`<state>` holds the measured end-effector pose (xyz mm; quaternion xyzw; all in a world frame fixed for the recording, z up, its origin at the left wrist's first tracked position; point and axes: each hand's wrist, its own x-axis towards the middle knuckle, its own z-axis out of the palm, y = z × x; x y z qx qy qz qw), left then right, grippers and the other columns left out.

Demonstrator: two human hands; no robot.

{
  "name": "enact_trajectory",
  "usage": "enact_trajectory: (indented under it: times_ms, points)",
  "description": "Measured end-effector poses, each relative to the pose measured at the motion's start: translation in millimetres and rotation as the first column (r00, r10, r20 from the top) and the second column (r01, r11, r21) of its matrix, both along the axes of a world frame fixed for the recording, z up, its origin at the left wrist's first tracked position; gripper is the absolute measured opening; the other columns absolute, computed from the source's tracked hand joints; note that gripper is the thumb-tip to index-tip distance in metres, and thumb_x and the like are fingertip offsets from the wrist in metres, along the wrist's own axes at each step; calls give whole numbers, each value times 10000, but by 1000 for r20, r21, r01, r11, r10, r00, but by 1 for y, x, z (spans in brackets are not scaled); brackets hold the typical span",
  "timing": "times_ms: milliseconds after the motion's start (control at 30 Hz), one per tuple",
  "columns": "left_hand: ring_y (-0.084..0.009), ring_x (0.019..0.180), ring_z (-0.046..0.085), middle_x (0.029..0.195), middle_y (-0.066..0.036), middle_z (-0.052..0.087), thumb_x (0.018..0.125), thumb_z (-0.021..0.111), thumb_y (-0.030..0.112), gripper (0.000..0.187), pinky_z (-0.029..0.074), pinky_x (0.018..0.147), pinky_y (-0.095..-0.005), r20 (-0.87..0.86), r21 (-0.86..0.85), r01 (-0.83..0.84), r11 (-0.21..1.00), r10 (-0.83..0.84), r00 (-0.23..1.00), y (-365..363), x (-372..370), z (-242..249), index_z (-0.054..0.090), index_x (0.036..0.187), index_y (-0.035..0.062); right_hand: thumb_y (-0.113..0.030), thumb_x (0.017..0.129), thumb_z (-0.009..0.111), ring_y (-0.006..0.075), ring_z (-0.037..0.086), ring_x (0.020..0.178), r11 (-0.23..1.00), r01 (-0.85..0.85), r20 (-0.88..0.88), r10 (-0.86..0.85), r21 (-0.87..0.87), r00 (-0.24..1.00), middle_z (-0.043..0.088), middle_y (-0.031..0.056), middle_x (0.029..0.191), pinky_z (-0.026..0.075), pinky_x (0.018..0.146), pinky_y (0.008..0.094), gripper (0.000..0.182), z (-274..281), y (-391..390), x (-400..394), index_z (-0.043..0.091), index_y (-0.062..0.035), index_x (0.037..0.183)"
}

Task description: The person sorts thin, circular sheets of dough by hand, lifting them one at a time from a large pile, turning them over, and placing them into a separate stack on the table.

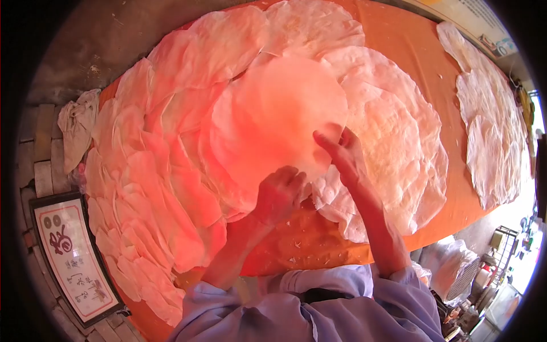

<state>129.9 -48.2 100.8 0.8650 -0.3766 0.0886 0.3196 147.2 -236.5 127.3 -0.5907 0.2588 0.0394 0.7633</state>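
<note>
A thin, round, pale flatbread sheet (pixel 279 114) lies over the heap in the middle, lit reddish. At its lower edge my left hand (pixel 279 191) is closed, its curled fingers gripping the rim. My right hand (pixel 345 151) pinches the sheet's lower right edge between thumb and fingers. Beneath and to the left, many similar sheets overlap in a broad heap (pixel 154 171). A wrinkled stack of flatbreads (pixel 393 137) lies right beside my right hand.
An orange cloth (pixel 393 28) covers the table. More sheets (pixel 490 119) lie along its far right side. A framed sign (pixel 74 251) stands at the left by a crumpled white cloth (pixel 80 128). Plastic-wrapped goods (pixel 450 265) and clutter sit at lower right.
</note>
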Motion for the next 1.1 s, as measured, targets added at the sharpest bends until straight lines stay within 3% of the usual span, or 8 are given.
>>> enact_trajectory:
  times_ms: [167, 267, 400, 467, 600, 833, 1033, 1100]
  points:
    - [-299, 779, 640, 859, -148, 635, 778, 665, 152, 210, 525, 697, -367, -66, -300, -208, 931, 197, 978, 17, 0, 23, 623, 938, 22, 27, 823, 611, 130, 644, 701, 990, 0, 293, 42, -141, 955, 685, 80, 890, 526, 575, 272, 344, 7, -53, 39, 583, 16, 1166]
    - [-207, 814, 631, 901, -98, 634, 854, 636, 173, 217, 527, 708, -345, -558, -204, -658, 725, 466, 686, 42, 33, -11, 597, 992, 10, -18, 861, 580, 107, 637, 789, 905, 25, 556, 238, -424, 796, 679, 63, 1007, 505, 629, 228, 359, 106, -135, 52, 607, -71, 1215]
    - [-157, 841, 610, 939, -49, 604, 903, 622, 195, 249, 530, 695, -322, -943, -213, -805, 554, 99, 317, 35, 86, -36, 567, 1059, 9, -127, 934, 560, 103, 633, 817, -4, 232, 226, 208, -973, 952, 697, 35, 1018, 495, 752, 238, 342, 223, -124, 18, 583, -116, 1275]
    - [-162, 847, 612, 961, -57, 608, 895, 638, 206, 260, 528, 699, -316, -965, -252, -799, 546, -82, 248, 24, 101, -30, 575, 1066, 20, -151, 938, 551, 147, 669, 863, -139, 263, 208, 320, -955, 924, 697, 79, 1064, 508, 768, 277, 320, 209, -121, 4, 594, -135, 1255]
    - [-163, 853, 618, 990, -66, 620, 875, 662, 196, 263, 520, 728, -300, -956, -202, -872, 447, -282, 77, 4, 117, -34, 589, 1072, 39, -129, 803, 660, 329, 638, 878, -268, -249, -347, 437, -931, 830, 661, 166, 972, 509, 775, 402, 371, 107, -119, -13, 607, -68, 1166]
    - [-196, 933, 630, 1095, -92, 632, 802, 674, 49, 386, 517, 793, -319, -931, -357, -801, 480, -112, 348, -38, 128, -13, 573, 1168, -20, -185, 727, 751, 367, 619, 935, 414, -168, 87, 531, -894, 843, 640, 195, 1034, 503, 795, 417, 474, 56, -34, -30, 601, -9, 1141]
    - [-211, 987, 627, 1162, -105, 605, 791, 672, 34, 436, 535, 822, -334, -775, -622, -672, 403, -197, 600, 27, 114, 88, 552, 1206, -25, -107, 729, 741, 357, 637, 875, 507, -77, 183, 443, -858, 877, 650, 179, 962, 523, 716, 396, 389, 83, -33, -77, 621, -11, 1086]
    - [-202, 1067, 594, 1215, -103, 575, 843, 632, 57, 478, 530, 840, -320, -837, -546, -756, 361, -221, 500, 62, 84, 115, 490, 1298, 9, -88, 724, 758, 312, 651, 824, 587, -146, 122, 392, -797, 912, 657, 166, 954, 525, 703, 356, 373, 77, -35, -98, 636, -10, 1068]
